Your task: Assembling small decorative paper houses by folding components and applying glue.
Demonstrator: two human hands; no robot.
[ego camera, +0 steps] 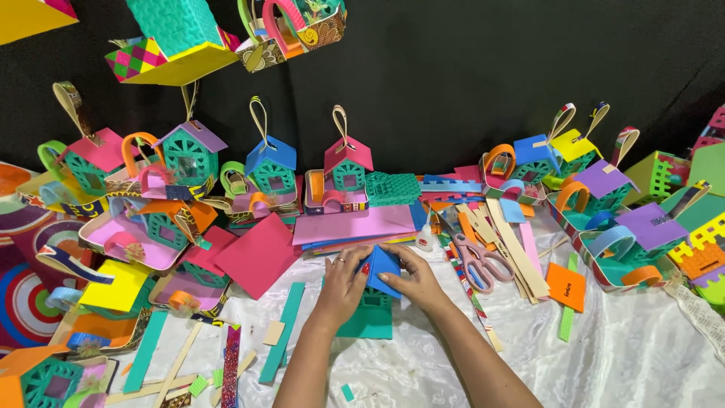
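I watch from afar as two hands press a blue roof (381, 270) onto a small green paper house (370, 311) that stands near the middle of the desk (642, 355), on its white cloth. The house body looks built already, with a window cut in its front wall; the folded roof sits on top but both hands are on it, so I judge the fixing is under way and not finished. I see no hanging loop on this house, unlike the finished houses (268, 162) lined up along the desk's far edge before the black backdrop (468, 68).

My left hand (343, 281) comes in from the near edge, forearm angled up and to the right, fingers bunched close and curled against the roof's left slope, a red-painted nail showing. My right hand (417, 281) mirrors it from the other side, forearm slanting up and to the left, fingers together and bent over the right slope, thumb laid along the ridge. Both pinch the roof between them.

Pink-handled scissors (479, 261) lie just right of the hands, a small glue bottle (426, 238) behind them, paper strips (513, 249) fanned out towards the right edge, and coloured sheets (351, 225) stacked beyond.
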